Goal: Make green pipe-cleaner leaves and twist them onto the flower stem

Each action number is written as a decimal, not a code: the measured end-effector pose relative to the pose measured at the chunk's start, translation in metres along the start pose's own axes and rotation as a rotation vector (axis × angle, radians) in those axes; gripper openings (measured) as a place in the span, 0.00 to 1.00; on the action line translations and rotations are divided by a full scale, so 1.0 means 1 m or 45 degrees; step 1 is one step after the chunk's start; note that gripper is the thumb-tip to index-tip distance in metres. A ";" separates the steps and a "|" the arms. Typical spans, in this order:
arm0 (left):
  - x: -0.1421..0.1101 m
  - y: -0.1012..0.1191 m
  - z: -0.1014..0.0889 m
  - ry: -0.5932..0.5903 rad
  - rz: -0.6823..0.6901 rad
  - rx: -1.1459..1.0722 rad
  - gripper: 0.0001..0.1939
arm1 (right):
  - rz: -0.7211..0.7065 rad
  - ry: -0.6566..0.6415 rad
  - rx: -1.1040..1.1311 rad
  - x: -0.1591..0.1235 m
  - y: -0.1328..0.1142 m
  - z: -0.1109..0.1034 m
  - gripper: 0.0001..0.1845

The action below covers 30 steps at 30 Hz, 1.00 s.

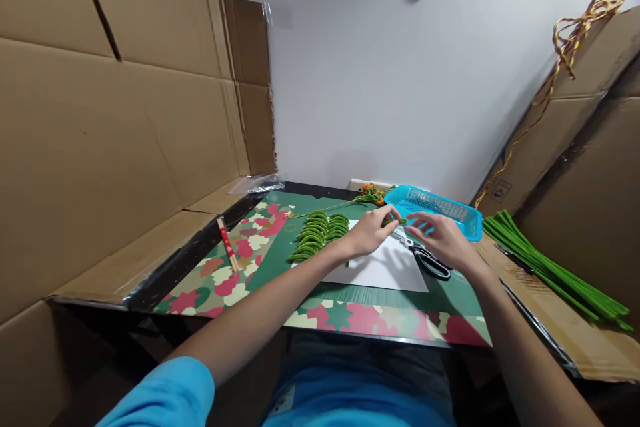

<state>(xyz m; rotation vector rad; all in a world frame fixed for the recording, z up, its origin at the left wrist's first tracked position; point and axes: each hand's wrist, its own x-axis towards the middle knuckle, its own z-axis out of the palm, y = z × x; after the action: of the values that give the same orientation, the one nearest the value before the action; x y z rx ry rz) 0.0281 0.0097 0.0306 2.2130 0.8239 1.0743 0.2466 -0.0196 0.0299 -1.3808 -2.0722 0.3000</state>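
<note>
My left hand pinches a short green pipe-cleaner piece above the white sheet. Close to the free end of that piece is my right hand, its fingers curved and apart; whether a fingertip touches the piece I cannot tell. Left of the sheet lie two columns of bent green pipe-cleaner leaves, several in each. Black-handled scissors rest under my right hand, with their blades pointing toward the wall and partly hidden.
A blue plastic basket stands at the back right, beside orange-and-green pipe-cleaner flowers. Long green pipe cleaners lie on cardboard at the right. Red-wrapped chopsticks are on the left of the patterned mat. Cardboard walls flank the table.
</note>
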 end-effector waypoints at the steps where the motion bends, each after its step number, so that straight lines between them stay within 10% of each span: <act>1: -0.001 0.000 0.003 -0.013 -0.018 -0.015 0.04 | -0.118 0.018 0.183 0.007 -0.005 0.000 0.18; 11: 0.002 -0.024 -0.007 0.021 -0.209 -0.117 0.16 | -0.162 0.243 0.379 0.045 0.000 0.048 0.29; 30: -0.016 -0.018 -0.012 -0.075 -0.091 0.628 0.19 | -0.261 0.446 0.468 0.043 0.004 0.081 0.25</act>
<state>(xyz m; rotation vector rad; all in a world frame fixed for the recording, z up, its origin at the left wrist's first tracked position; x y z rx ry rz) 0.0052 0.0124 0.0164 2.5727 1.2368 0.8299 0.1896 0.0321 -0.0197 -0.9199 -1.7440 0.3081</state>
